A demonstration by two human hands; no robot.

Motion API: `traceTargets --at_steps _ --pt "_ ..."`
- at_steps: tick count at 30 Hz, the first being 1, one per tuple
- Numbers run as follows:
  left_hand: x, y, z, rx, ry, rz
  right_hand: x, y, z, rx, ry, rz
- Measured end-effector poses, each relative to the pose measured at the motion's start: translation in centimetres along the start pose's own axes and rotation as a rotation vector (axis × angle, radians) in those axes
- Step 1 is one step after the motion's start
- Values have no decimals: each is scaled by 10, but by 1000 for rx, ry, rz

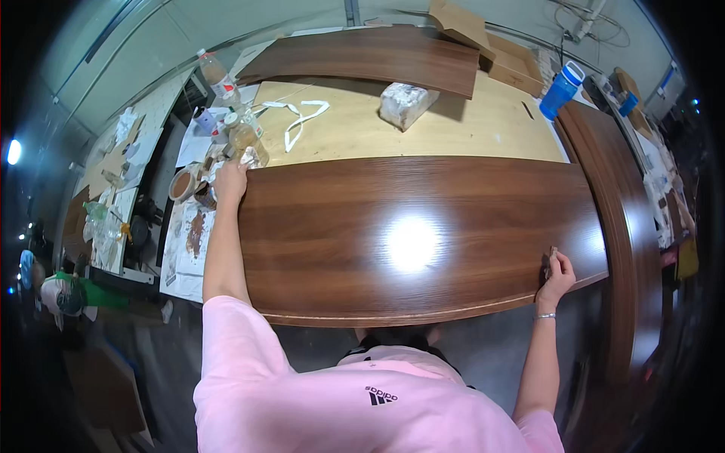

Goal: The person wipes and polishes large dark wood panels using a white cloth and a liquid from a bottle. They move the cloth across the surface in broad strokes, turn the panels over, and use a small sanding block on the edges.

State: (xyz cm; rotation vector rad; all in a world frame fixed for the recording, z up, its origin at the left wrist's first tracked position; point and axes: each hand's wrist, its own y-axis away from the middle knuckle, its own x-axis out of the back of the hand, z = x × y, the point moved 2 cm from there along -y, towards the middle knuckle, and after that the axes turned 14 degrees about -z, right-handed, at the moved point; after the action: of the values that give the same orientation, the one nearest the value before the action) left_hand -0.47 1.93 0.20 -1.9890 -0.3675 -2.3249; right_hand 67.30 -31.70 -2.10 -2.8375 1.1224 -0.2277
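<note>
Along the near side of the tabletop (483,136) lies a glossy brown panel (325,226). Over its right end, the right hand (557,278) has its fingers together, whether around something I cannot tell; the left hand (230,183) is beside a clear bottle (243,138), its grip unclear.

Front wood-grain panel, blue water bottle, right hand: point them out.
Front wood-grain panel (419,240), head view: top face, middle.
Blue water bottle (559,96), head view: body.
Right hand (557,279), head view: its middle.

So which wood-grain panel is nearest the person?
The broad front panel, by the right hand; the rear panel lies farther back, the side panel farther right.
</note>
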Motion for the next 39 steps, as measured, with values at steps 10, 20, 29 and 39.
traceTargets --at_steps 10,20,29,39 --pt "3 1 19 -243 169 -56 -5 3 -2 -12 -2 12" --pt "-6 -40 -4 -218 281 -237 -7 1 -3 -28 50 -7" --pt "-7 -49 -5 -218 387 -289 -8 0 -2 28 10 14" --pt "-4 -40 2 -210 467 -301 -9 1 -2 56 17 35"
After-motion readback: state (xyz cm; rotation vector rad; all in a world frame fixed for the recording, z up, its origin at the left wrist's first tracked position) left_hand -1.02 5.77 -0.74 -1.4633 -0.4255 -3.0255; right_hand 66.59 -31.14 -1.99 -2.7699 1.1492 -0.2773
